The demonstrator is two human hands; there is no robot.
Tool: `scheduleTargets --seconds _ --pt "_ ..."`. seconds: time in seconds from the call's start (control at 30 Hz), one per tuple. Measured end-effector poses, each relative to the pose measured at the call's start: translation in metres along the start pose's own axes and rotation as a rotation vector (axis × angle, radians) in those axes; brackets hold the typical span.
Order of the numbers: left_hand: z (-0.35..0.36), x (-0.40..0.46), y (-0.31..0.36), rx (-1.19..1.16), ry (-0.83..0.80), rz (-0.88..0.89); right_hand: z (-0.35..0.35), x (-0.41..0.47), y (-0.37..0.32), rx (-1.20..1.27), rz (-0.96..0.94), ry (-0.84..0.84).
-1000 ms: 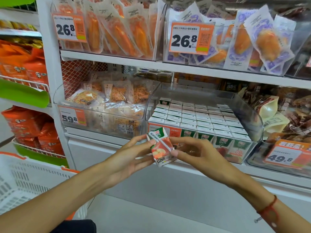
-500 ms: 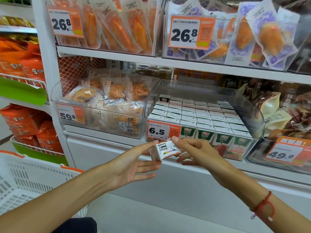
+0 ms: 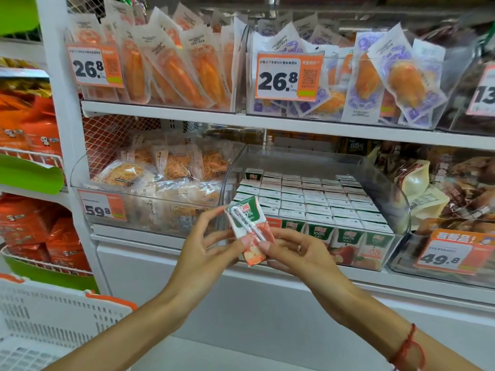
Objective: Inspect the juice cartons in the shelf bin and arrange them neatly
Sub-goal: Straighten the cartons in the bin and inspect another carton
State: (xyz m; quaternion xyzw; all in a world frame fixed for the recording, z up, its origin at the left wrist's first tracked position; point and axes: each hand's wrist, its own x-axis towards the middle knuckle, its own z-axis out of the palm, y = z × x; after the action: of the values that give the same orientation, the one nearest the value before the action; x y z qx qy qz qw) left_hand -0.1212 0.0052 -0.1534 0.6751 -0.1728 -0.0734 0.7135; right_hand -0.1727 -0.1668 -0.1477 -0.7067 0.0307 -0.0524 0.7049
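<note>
At far left stands one white slotted basket (image 3: 40, 328) with orange corner trim, and above it wire racks of orange snack bags (image 3: 32, 129), too crowded to count. On the upper shelf two clear bins sit side by side, each with one orange price tag reading 26.8 (image 3: 97, 66); the left bin holds pouches of an orange product, the right bin purple-printed pouches (image 3: 401, 84), overlapping so that no firm count is possible. On the lower shelf the left clear bin (image 3: 150, 210), tagged 59.8, holds bagged shredded snacks. The person's left hand (image 3: 206, 253) and right hand (image 3: 302, 253) meet just in front of the shelf edge, holding one juice carton (image 3: 250, 231) between them, tilted, with its wrapped straw facing the onlooker. The left hand pinches the carton with thumb low on the face and forefinger at the upper left corner; the right hand's thumb presses the lower right edge, with its other fingers curled behind. The carton is outside and in front of the juice carton bin (image 3: 396, 207), covering that bin's front left corner. Inside, the packed juice cartons (image 3: 308, 202) stand upright in six columns across and roughly seven rows deep; the back rows are hard to separate. Four green-and-apple carton fronts show at the bin's front wall. One red cord bracelet (image 3: 407, 349) circles the right wrist. At far right, one tag reads 49.8 (image 3: 452, 255) on a bin of brown and cream pouches.
</note>
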Motion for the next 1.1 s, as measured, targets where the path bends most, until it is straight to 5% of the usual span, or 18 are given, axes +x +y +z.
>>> scheduleTargets --seconds 0.17,0.3,0.43,0.83,1.1 --pt "-0.007 0.005 0.002 -0.012 -0.049 -0.192 -0.006 0.002 0.003 -0.433 -0.250 0.181" --pt "-0.009 0.004 -0.003 -0.166 -0.162 -0.317 -0.010 0.001 0.008 -0.996 -0.679 0.154" --pt "-0.010 0.008 -0.007 -0.398 -0.077 -0.369 -0.005 0.001 0.010 -1.179 -0.861 0.128" --pt "-0.010 0.002 0.000 -0.087 -0.173 -0.006 -0.001 0.003 0.017 -0.593 -0.348 -0.113" --pt "0.000 0.020 0.022 0.108 -0.160 0.199 -0.007 0.005 0.004 -0.493 -0.425 -0.057"
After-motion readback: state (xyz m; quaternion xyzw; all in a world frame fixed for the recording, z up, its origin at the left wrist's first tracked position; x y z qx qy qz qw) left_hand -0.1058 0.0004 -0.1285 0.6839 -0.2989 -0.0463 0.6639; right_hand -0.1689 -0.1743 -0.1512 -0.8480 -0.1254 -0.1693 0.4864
